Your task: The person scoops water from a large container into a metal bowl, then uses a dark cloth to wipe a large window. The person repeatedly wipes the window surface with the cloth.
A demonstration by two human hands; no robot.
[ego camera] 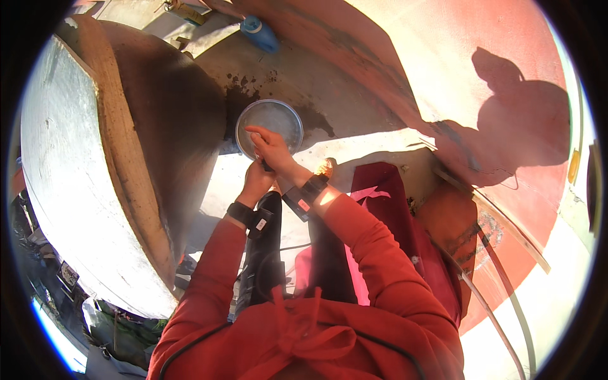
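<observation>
In front of my feet is a round, shallow metal pan with a pale rim and a greyish inside. My left hand is at its near edge, curled around a dark handle that shows only in part between my hands. My right hand reaches across the near part of the pan, its index finger stretched out to the left and the other fingers bent. Whether the right fingers pinch anything is hidden. Both wrists carry black strapped devices.
On the left stands a large curved sheet with a wooden edge. A blue plastic bottle lies ahead near the reddish wall. Dark wet patches mark the floor by the pan. Maroon cloth hangs at right, near a thin pole.
</observation>
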